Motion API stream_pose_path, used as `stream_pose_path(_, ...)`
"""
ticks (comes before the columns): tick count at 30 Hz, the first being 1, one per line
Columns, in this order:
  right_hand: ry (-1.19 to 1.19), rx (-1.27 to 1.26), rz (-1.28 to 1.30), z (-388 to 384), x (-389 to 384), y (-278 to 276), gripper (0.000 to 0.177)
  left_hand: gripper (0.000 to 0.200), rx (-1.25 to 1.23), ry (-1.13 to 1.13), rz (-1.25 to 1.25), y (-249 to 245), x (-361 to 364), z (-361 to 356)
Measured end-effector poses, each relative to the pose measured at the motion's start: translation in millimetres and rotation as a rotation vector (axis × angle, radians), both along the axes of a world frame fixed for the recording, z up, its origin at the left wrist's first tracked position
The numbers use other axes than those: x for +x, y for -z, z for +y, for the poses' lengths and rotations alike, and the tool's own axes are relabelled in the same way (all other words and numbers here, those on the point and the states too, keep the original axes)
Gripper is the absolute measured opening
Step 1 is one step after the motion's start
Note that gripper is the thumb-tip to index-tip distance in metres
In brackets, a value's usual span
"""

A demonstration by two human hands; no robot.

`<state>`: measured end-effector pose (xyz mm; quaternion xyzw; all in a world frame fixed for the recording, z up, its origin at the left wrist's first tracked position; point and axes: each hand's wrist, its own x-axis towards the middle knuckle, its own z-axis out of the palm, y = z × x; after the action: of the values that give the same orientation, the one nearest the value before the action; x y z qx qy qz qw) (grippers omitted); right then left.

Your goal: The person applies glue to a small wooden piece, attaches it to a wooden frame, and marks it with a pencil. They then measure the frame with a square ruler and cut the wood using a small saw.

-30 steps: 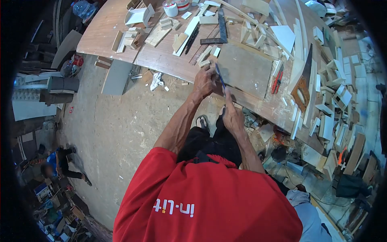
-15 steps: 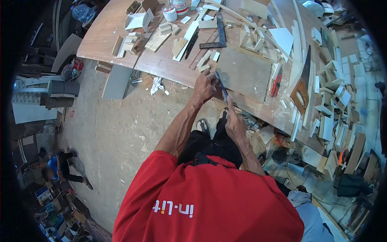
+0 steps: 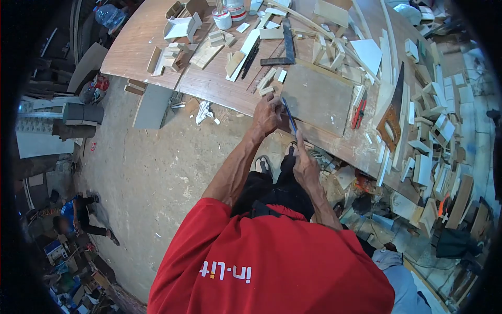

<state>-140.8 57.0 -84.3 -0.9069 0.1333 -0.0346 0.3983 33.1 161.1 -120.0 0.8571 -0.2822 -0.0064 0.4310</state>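
My right hand (image 3: 306, 165) is closed round the near end of a thin blue blade-like tool (image 3: 289, 116), its index finger stretched along it. The tool's far end reaches over the edge of the worktable (image 3: 219, 94), just right of my left hand (image 3: 267, 112). That left hand is closed and bears down at the table edge; whatever its fingers grip is hidden. A small wood block (image 3: 266, 91) lies right by its fingertips, with a longer wood strip (image 3: 267, 77) behind it. To the right is a flat grey-brown board (image 3: 316, 94).
A black square (image 3: 287, 44), red pliers (image 3: 358, 114) and a handsaw (image 3: 389, 128) lie on the table. White tubs (image 3: 222, 20) stand at the back. Offcuts (image 3: 429, 136) pile up on the right. Another person (image 3: 76, 217) sits far off at lower left.
My right hand and the blue tool have shifted slightly down and right. My left hand stays closed at the table edge.
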Motion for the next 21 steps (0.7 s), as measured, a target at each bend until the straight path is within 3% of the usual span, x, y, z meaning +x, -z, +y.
stream_pose_path(1, 0.018, 0.016, 0.159, 1.8, -4.9, -3.8, 0.067, 0.011, 0.002, -0.001, -0.018, 0.7, -1.1, -0.1)
stream_pose_path(3, 0.008, -0.027, 0.141, 2.3, 2.6, 3.3, 0.067, 0.011, 0.007, 0.007, 0.008, 0.1, -5.3, -0.3)
stream_pose_path(4, -0.002, -0.071, 0.1, 2.9, 10.2, 8.1, 0.067, 0.011, 0.01, 0.012, 0.011, -3.2, -1.7, -0.2)
stream_pose_path(5, -0.016, -0.097, -0.227, 1.9, 5.1, 15.3, 0.067, 0.011, 0.011, 0.016, 0.003, -3.4, -0.5, -0.4)
stream_pose_path(6, -0.017, -0.099, -0.229, 1.4, -3.0, 11.7, 0.067, 0.011, -0.001, 0.008, 0.002, -2.9, -4.2, -0.3)
stream_pose_path(8, -0.005, -0.07, 0.014, 0.6, -11.7, 7.7, 0.066, 0.011, -0.016, -0.009, -0.005, -0.8, -0.2, -0.5)
stream_pose_path(12, 0.0, -0.105, 0.04, 2.0, 2.8, 20.7, 0.067, 0.01, -0.027, 0.014, -0.022, -3.5, -0.9, 0.4)
stream_pose_path(15, -0.001, -0.07, -0.123, -0.8, -7.7, 16.8, 0.066, 0.01, -0.039, 0.0, -0.032, -1.8, 2.8, -0.7)
stream_pose_path(18, 0.006, -0.058, -0.077, 1.4, -5.0, 12.0, 0.065, 0.012, -0.054, 0.044, -0.078, 0.5, -6.3, 1.3)
stream_pose_path(20, 0.02, -0.076, 0.031, 3.1, -1.1, 11.4, 0.064, 0.011, 0.051, 0.013, 0.078, -6.9, -1.1, 1.0)
stream_pose_path(21, 0.028, -0.077, 0.024, 2.1, -3.4, 8.9, 0.064, 0.011, 0.005, 0.012, -0.043, -6.1, -1.8, -0.1)
